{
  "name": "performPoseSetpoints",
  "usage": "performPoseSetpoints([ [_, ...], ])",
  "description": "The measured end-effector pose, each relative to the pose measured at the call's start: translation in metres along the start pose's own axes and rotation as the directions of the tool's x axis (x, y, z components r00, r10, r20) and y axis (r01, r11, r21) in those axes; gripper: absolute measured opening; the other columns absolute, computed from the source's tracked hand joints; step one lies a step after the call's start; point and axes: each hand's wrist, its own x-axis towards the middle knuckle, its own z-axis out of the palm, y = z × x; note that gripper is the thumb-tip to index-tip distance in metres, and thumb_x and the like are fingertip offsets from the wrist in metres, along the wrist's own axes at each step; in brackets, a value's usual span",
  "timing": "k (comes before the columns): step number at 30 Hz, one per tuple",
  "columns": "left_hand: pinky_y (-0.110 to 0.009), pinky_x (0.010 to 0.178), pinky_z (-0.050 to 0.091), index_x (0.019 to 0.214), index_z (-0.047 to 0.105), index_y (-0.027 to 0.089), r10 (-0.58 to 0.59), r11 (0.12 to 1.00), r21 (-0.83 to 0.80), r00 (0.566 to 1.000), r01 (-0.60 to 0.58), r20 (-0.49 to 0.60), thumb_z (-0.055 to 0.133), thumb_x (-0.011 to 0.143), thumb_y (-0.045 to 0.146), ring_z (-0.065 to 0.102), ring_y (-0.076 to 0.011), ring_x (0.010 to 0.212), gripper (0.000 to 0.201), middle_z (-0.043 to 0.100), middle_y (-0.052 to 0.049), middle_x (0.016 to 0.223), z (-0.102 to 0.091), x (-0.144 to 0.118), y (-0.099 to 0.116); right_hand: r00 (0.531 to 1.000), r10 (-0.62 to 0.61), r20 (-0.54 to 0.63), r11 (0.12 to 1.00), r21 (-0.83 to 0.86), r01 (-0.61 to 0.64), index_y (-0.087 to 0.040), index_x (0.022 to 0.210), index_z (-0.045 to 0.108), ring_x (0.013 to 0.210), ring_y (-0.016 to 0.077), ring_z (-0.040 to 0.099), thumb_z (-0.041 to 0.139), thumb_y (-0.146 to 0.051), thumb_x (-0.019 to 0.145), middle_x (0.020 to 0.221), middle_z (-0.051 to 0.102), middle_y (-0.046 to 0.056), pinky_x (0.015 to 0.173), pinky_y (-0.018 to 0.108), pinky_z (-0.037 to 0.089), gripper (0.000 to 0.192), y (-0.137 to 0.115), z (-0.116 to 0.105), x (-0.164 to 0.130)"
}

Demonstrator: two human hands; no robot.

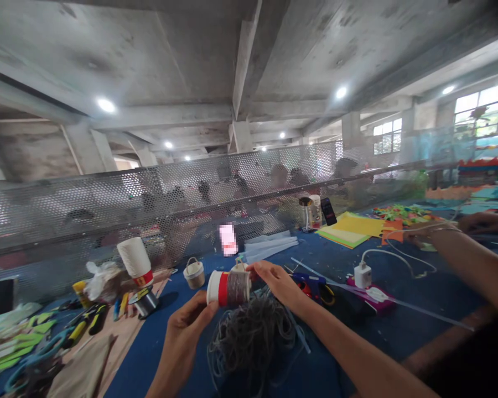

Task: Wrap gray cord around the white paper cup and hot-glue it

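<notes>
A paper cup (223, 288), white with a red band, lies on its side in the air, and grey cord (238, 287) is wound round its right-hand part. My left hand (188, 320) is closed on the cup's white end, thumb in front. At the wrapped end, the bent fingers of my right hand (276, 282) are closed on the cord; the fingertips are partly hidden. Below both hands sits a tangled heap of grey cord (253, 331). Just behind the cup stands a small cord-wrapped basket (194, 273) with a handle.
Left are stacked paper cups (135, 262), a wire spool (146, 302), cutters and scissors. A glue gun (311, 284) and a charger plug (362, 275) on a purple power strip lie right. Coloured sheets (348, 228) and another person's arms (473, 262) are beyond. A perforated metal screen (182, 204) runs behind.
</notes>
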Motion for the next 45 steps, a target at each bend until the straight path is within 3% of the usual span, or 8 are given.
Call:
performPoseSetpoints([
  [4, -0.024, 0.077, 0.046, 0.098, 0.076, 0.02, 0.035, 0.995, 0.092, 0.999, -0.038, 0.027, 0.069, 0.079, 0.036, 0.06, -0.0218, 0.087, 0.025, 0.07, -0.002, 0.086, 0.002, 0.0, 0.001, 0.993, 0.029, 0.117, 1.0, 0.006, -0.03, -0.018, 0.115, 0.062, 0.092, 0.0206, 0.064, 0.054, -0.053, 0.089, 0.099, 0.069, 0.004, 0.082, 0.03, 0.047, 0.044, -0.005, 0.005, -0.007],
  [11, -0.024, 0.083, 0.045, 0.109, 0.071, 0.021, -0.002, 1.0, 0.006, 1.0, 0.002, 0.013, 0.067, 0.081, 0.037, 0.06, -0.0222, 0.095, 0.033, 0.072, -0.003, 0.1, 0.0, 0.0, -0.006, 0.996, -0.055, 0.072, 0.997, -0.052, 0.059, -0.022, 0.12, 0.059, 0.097, 0.0196, 0.062, 0.07, -0.04, 0.081, 0.11, 0.067, 0.004, 0.087, 0.03, 0.047, 0.044, -0.01, 0.008, -0.01],
  [16, -0.021, 0.072, 0.046, 0.096, 0.074, 0.018, -0.047, 0.999, -0.022, 0.998, 0.046, -0.046, 0.068, 0.08, 0.041, 0.059, -0.017, 0.077, 0.029, 0.072, -0.002, 0.083, -0.001, 0.001, -0.006, 0.987, -0.118, 0.109, 0.985, -0.115, 0.13, -0.023, 0.122, 0.058, 0.103, 0.0205, 0.059, 0.079, -0.036, 0.071, 0.121, 0.061, 0.005, 0.093, 0.032, 0.045, 0.057, -0.011, 0.011, -0.013],
  [21, -0.022, 0.068, 0.044, 0.079, 0.073, 0.016, -0.068, 0.997, -0.046, 0.996, 0.066, -0.055, 0.069, 0.078, 0.042, 0.056, -0.0162, 0.072, 0.026, 0.068, -0.001, 0.074, 0.0, 0.001, -0.004, 0.989, -0.06, 0.136, 0.998, 0.009, 0.06, -0.022, 0.127, 0.055, 0.105, 0.0197, 0.059, 0.06, -0.043, 0.089, 0.118, 0.062, 0.007, 0.094, 0.032, 0.045, 0.044, -0.009, 0.009, -0.012],
  [24, -0.022, 0.067, 0.044, 0.075, 0.071, 0.016, -0.066, 0.996, -0.052, 0.998, 0.066, -0.012, 0.07, 0.078, 0.04, 0.056, -0.0163, 0.071, 0.024, 0.065, -0.001, 0.071, 0.001, 0.0, -0.005, 0.995, -0.032, 0.097, 0.999, 0.021, 0.03, -0.023, 0.12, 0.062, 0.108, 0.0197, 0.059, 0.048, -0.04, 0.095, 0.118, 0.064, 0.006, 0.094, 0.032, 0.044, 0.033, -0.008, 0.006, -0.008],
  [30, -0.023, 0.068, 0.043, 0.077, 0.069, 0.016, -0.089, 0.994, -0.062, 0.993, 0.093, 0.073, 0.067, 0.082, 0.036, 0.056, -0.0164, 0.072, 0.021, 0.063, -0.001, 0.071, 0.001, -0.003, -0.005, 0.987, 0.024, 0.156, 0.998, 0.049, -0.032, -0.019, 0.104, 0.071, 0.097, 0.0207, 0.063, 0.058, -0.038, 0.089, 0.102, 0.07, 0.006, 0.087, 0.031, 0.046, 0.027, -0.006, 0.002, -0.004],
  [34, -0.022, 0.069, 0.042, 0.078, 0.07, 0.016, -0.089, 0.994, -0.057, 0.988, 0.097, 0.124, 0.064, 0.084, 0.034, 0.056, -0.0158, 0.073, 0.02, 0.065, -0.002, 0.075, 0.002, -0.005, -0.005, 0.982, 0.096, 0.163, 0.988, 0.103, -0.114, -0.015, 0.091, 0.072, 0.083, 0.0185, 0.064, 0.067, -0.038, 0.081, 0.087, 0.071, 0.003, 0.079, 0.029, 0.047, 0.025, -0.001, 0.003, -0.004],
  [45, -0.023, 0.066, 0.041, 0.072, 0.067, 0.015, -0.09, 0.993, -0.058, 0.976, 0.103, 0.197, 0.065, 0.084, 0.036, 0.053, -0.0142, 0.068, 0.024, 0.063, -0.002, 0.071, 0.006, -0.005, -0.003, 0.996, 0.062, 0.071, 0.99, 0.121, -0.071, -0.016, 0.082, 0.065, 0.076, 0.0171, 0.064, 0.063, -0.037, 0.082, 0.079, 0.069, 0.002, 0.076, 0.028, 0.049, 0.021, -0.003, 0.003, -0.002],
])
